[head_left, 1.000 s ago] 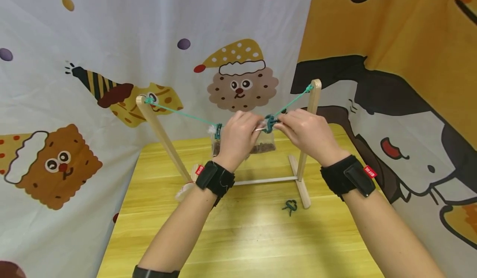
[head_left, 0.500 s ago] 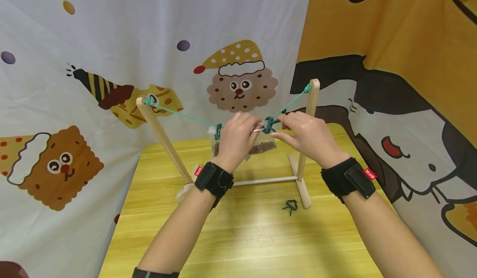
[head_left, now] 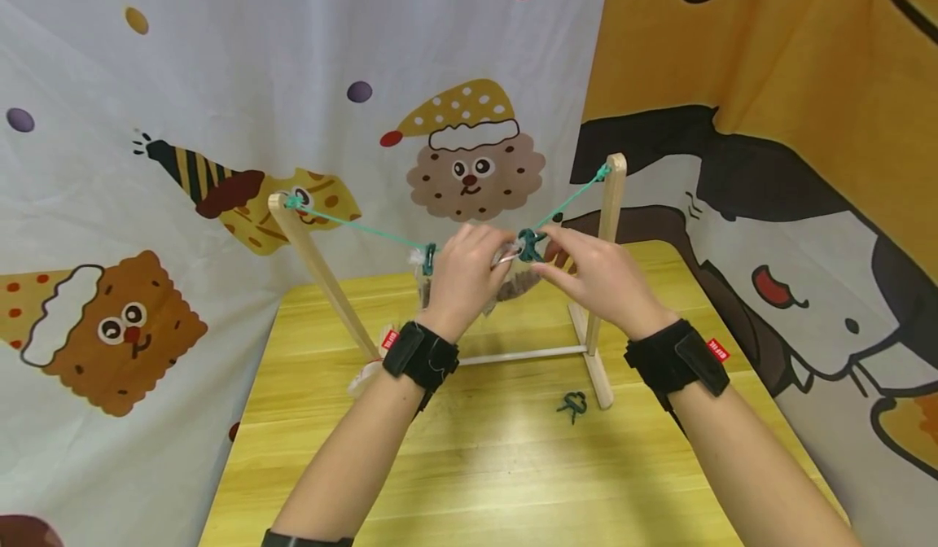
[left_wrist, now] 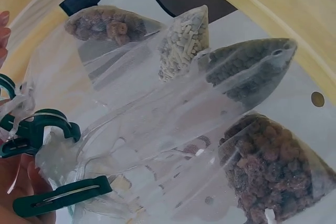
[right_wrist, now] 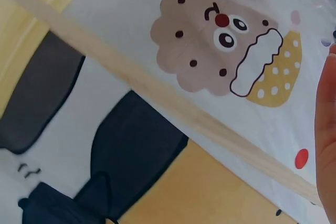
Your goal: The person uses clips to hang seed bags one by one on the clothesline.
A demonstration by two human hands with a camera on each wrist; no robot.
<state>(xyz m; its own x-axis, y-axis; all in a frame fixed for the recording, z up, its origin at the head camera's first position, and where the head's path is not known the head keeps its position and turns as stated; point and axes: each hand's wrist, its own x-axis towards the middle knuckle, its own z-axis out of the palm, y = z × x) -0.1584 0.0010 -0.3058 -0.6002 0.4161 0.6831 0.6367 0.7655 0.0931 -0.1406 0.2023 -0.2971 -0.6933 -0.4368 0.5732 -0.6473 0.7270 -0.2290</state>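
Note:
My left hand (head_left: 466,269) pinches the gathered top of a sheer bag on the sagging green cord (head_left: 359,227). Just right of it, a dark green clip (head_left: 531,245) sits at the cord. My right hand (head_left: 602,277) is beside that clip, thumb and fingers spread apart; I cannot tell whether a fingertip touches it. Another green clip (head_left: 429,260) grips the bag material to the left. From the left wrist, several sheer bags hang with dark brown lumps (left_wrist: 270,166), pale pellets (left_wrist: 184,40) and dark pellets (left_wrist: 252,72) inside.
A wooden frame holds the cord between its left post (head_left: 322,274) and right post (head_left: 611,205), joined low down by a white bar (head_left: 528,356). A loose green clip (head_left: 573,405) lies on the yellow table (head_left: 469,466). Printed curtains (head_left: 293,59) surround it.
My right thumb and fingers have parted from their pinch on the right-hand clip, which stays at the cord. The left hand keeps its hold and has hardly moved.

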